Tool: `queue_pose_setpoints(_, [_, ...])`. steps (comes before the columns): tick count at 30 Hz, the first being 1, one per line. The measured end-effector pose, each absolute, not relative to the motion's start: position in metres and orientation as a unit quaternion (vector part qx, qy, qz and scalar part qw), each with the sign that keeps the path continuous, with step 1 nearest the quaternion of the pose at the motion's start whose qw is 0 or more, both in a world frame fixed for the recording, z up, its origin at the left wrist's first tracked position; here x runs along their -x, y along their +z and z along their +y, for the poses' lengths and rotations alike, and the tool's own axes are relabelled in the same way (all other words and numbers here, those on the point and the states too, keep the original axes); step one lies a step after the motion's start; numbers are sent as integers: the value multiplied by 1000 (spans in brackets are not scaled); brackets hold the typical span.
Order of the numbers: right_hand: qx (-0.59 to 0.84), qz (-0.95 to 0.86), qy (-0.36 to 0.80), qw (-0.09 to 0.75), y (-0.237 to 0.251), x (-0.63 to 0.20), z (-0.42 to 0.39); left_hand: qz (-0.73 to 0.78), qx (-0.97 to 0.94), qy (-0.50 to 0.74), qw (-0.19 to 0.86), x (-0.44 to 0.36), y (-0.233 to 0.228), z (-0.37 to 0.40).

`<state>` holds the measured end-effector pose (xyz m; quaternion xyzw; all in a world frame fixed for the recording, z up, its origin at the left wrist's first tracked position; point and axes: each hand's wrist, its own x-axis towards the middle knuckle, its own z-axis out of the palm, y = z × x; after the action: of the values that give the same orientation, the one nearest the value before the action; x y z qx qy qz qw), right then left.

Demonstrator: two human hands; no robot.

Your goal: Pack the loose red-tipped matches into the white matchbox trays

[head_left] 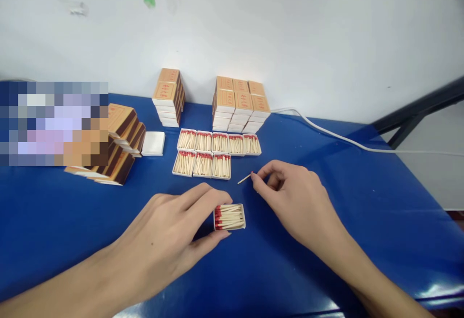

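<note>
Eight match trays (220, 152) filled, two rows, finished by our reckoning! Nearer us, our left hand (177, 224) clasps a ninth tray (235, 229), apparently almost full, while our right hand (293, 197) pinches a single match (244, 179), not yet in any tray.

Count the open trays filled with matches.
9: five in the back row, three in the front row, and one tray between the left hand's thumb and fingers. More could be hidden inside or behind the stacked matchboxes.
</note>
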<state>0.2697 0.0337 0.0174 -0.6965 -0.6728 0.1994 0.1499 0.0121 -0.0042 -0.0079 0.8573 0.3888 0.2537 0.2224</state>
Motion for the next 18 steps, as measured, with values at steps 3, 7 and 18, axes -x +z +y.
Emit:
queue_pose_setpoints(3, [708,-676,148,139,11,-261,33,392,-858,254,212,-12,-9,-5])
queue_pose_setpoints(7, [714,-687,87,106,7,-254,32,389,-863,248,206,-11,-10,-4])
queue_pose_setpoints(18, [633,-748,169,104,18,-282,30,408,-858,241,197,-11,-4,-3])
